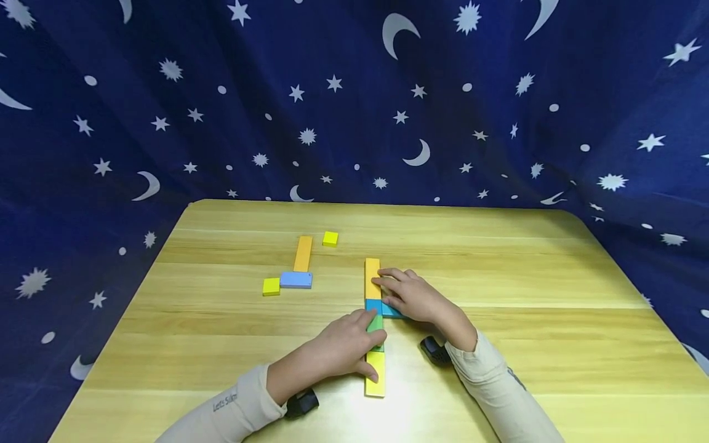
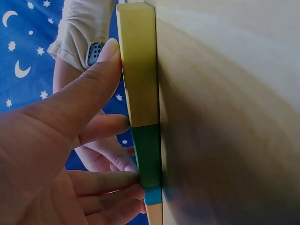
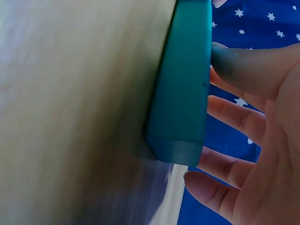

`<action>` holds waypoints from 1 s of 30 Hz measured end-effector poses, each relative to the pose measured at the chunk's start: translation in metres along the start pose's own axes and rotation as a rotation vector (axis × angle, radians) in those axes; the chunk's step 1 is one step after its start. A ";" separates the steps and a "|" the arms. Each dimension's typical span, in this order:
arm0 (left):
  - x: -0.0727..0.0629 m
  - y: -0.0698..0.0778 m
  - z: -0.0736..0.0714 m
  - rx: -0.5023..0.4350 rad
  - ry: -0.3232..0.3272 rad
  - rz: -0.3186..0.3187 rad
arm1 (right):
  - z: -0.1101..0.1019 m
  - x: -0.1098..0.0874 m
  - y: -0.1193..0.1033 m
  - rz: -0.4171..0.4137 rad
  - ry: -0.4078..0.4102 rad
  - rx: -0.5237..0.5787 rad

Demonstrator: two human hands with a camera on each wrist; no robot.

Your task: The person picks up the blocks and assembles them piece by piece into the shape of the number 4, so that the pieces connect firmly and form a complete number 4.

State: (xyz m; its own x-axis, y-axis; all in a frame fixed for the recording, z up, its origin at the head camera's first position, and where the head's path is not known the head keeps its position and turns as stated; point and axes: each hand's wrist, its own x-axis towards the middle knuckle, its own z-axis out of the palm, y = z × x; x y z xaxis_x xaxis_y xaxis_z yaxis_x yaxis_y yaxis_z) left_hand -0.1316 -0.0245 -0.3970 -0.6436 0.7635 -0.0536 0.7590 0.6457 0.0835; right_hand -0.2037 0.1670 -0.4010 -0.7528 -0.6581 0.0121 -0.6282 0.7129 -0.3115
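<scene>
A straight column of flat blocks lies on the table: an orange block (image 1: 373, 269) at the far end, then a blue one (image 1: 372, 304), a green one (image 1: 373, 322) and a yellow one (image 1: 375, 387) nearest the person. My left hand (image 1: 340, 347) lies across the column, fingers spread, its thumb on the yellow block and fingertips around the green and blue ones. From the right side, my right hand (image 1: 418, 299) reaches over another blue block (image 3: 180, 84) that juts out from the column. Its fingertips touch the orange block's edge, and its thumb is at the jutting block.
Left of the column, another orange block (image 1: 303, 253) meets a periwinkle block (image 1: 296, 280), with a small yellow square (image 1: 271, 287) beside it. A second yellow square (image 1: 330, 239) lies farther back. Behind the wooden table (image 1: 498, 258) hangs a starry blue curtain (image 1: 354, 111).
</scene>
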 end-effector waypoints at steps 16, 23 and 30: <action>-0.001 0.000 -0.001 0.016 -0.016 -0.005 | 0.002 0.000 -0.001 -0.011 0.006 -0.008; -0.004 0.002 0.000 0.034 -0.021 0.001 | 0.001 0.000 -0.003 0.011 -0.021 -0.001; -0.004 0.002 0.001 0.050 -0.012 0.008 | 0.000 -0.001 -0.002 0.019 -0.020 -0.004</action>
State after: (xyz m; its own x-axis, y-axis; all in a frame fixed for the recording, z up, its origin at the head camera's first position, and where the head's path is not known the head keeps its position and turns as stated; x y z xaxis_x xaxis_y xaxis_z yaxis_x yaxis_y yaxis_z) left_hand -0.1276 -0.0265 -0.3972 -0.6364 0.7687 -0.0647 0.7684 0.6390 0.0340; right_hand -0.2020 0.1658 -0.4002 -0.7606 -0.6491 -0.0129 -0.6147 0.7264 -0.3074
